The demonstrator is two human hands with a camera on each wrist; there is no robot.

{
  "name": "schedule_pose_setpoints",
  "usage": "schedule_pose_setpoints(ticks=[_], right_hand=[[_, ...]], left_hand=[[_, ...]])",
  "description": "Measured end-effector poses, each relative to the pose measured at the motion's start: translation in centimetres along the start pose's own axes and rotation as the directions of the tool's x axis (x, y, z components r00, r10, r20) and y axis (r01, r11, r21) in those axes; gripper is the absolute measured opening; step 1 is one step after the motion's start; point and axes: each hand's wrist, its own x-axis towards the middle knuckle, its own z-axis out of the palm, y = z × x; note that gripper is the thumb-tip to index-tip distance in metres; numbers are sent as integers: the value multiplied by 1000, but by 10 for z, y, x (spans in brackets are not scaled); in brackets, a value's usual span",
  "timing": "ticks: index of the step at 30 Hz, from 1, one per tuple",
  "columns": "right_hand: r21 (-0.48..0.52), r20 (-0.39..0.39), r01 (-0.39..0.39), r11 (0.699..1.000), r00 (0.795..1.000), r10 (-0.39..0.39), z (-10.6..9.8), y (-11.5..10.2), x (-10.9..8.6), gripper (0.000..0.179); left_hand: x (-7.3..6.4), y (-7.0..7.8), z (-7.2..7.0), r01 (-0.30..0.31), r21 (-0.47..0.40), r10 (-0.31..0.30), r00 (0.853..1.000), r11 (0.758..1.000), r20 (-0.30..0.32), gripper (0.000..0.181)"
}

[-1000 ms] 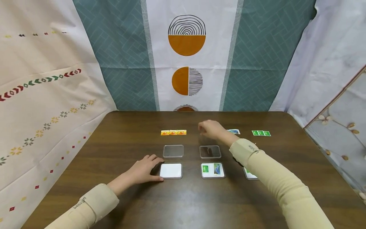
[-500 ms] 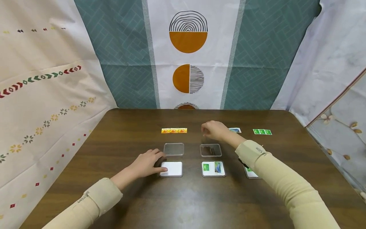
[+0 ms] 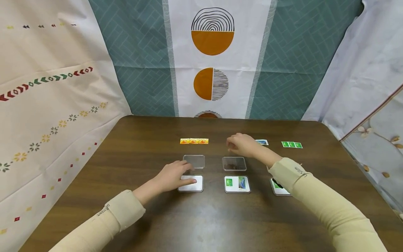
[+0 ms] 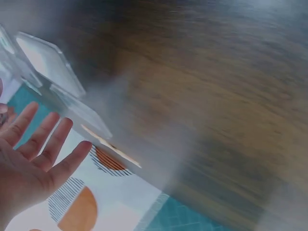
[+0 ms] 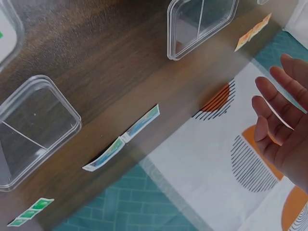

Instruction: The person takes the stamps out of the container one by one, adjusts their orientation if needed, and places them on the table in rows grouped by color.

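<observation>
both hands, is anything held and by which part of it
Nothing is held: the left hand is open, partly over the white-filled plastic case; the right hand is relaxed and empty.

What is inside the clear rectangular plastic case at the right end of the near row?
In the head view, a flat white sheet bearing part of a green picture shows. The right cream cloth sleeve covers the upper right; anything there cannot be seen.

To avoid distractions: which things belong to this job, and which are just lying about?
Likely job:
flat yellow cards
flat blue cards
flat green cards
clear rectangular plastic trays or lids
white-faced rectangular plastic trays

Likely background:
teal and white printed cloth
cream patterned cloth
</observation>
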Motion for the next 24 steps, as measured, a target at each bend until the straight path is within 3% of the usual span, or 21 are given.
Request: schedule_pose_setpoints(ticks=[4, 9, 13, 24], right_hand=[[33, -12, 19, 999, 1000, -18, -1, 0, -8, 11], [111, -20, 52, 992, 999, -50, 1, -1, -13, 13], [149, -20, 36, 988, 999, -33, 1, -2, -19, 15], [183, -17, 53, 982, 999, -51, 10, -6, -38, 16]], left_hand=[[9, 8, 0, -38, 0, 38, 999, 999, -35, 40], [20, 15, -2, -64, 13, 65, 997, 998, -39, 35], [30, 21, -5, -98, 29, 99, 994, 995, -36, 34], [37, 46, -8, -118, -53, 121, 991, 992, 50, 35]])
